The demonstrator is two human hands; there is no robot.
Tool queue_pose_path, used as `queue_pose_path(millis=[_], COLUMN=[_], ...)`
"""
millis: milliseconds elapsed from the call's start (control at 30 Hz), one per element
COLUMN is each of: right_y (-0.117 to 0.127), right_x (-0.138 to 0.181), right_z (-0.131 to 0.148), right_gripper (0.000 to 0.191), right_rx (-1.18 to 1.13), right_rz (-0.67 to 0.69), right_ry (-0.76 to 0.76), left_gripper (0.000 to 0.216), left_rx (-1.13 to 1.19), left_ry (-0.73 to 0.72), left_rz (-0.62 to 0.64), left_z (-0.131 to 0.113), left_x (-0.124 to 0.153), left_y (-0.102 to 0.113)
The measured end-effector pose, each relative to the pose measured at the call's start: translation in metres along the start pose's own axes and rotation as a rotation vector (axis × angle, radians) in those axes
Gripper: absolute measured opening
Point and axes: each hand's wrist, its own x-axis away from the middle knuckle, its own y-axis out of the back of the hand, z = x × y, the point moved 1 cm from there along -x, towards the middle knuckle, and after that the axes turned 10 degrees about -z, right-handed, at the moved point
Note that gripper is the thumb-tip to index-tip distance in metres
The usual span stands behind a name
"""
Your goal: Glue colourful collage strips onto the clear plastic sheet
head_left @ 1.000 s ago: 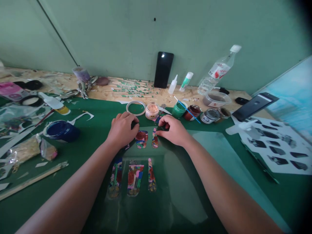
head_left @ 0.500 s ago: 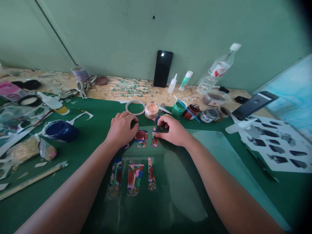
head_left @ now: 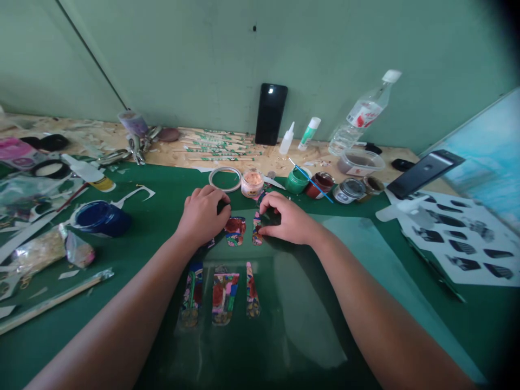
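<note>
My left hand (head_left: 204, 214) rests on the clear plastic sheet (head_left: 300, 303) with its fingers loosely bent and apart. Its thumb is beside a wide painted piece (head_left: 235, 231) in red, blue and pink. Part of another painted piece (head_left: 209, 244) shows from under this hand. My right hand (head_left: 286, 216) has its thumb and forefinger at a narrow painted strip (head_left: 257, 229), with the thumb on its edge. Nearer to me lie a left painted piece (head_left: 192, 295), a middle painted piece (head_left: 225, 298) and a slim painted piece (head_left: 252, 292).
Beyond my hands stand a peach paint jar (head_left: 252, 185), a green paint jar (head_left: 297, 182) with a blue brush (head_left: 319, 188) across it, and a tape ring (head_left: 225, 179). A blue paint pot (head_left: 101, 218) stands left. A printed sheet (head_left: 467, 238) lies right. A phone (head_left: 271, 115) leans on the wall.
My right hand has shifted very slightly at the narrow strip. The left hand and the painted pieces look the same; the view has moved a touch.
</note>
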Motion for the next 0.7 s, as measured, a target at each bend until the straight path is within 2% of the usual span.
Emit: queue_pose_path(millis=[100,300,400,500,600,700], right_y=[0.001,-0.005,-0.009,-0.01,-0.009,-0.008], right_x=[0.001,0.001,0.0,-0.002,-0.002,-0.001], right_z=[0.001,-0.003,-0.005,-0.007,-0.009,-0.009], right_gripper=[0.027,0.011,0.012,0.013,0.012,0.012], right_rx=[-0.014,0.024,0.053,-0.006,-0.119,-0.171], right_rz=[0.01,-0.159,-0.209,-0.26,-0.313,-0.353], right_ry=[0.006,-0.028,-0.051,-0.143,-0.24,-0.255], left_gripper=[0.019,0.018,0.02,0.025,0.034,0.059], left_rx=[-0.007,-0.009,-0.063,-0.14,-0.116,-0.141], left_ry=[0.003,0.003,-0.03,-0.164,-0.333,-0.32], left_rz=[0.003,0.017,0.01,-0.015,0.057,0.157], left_z=[0.0,0.0,-0.006,-0.02,-0.039,-0.059], left_x=[0.0,-0.001,0.001,0.006,0.017,0.034], left_y=[0.0,0.0,0.006,0.017,0.024,0.021])
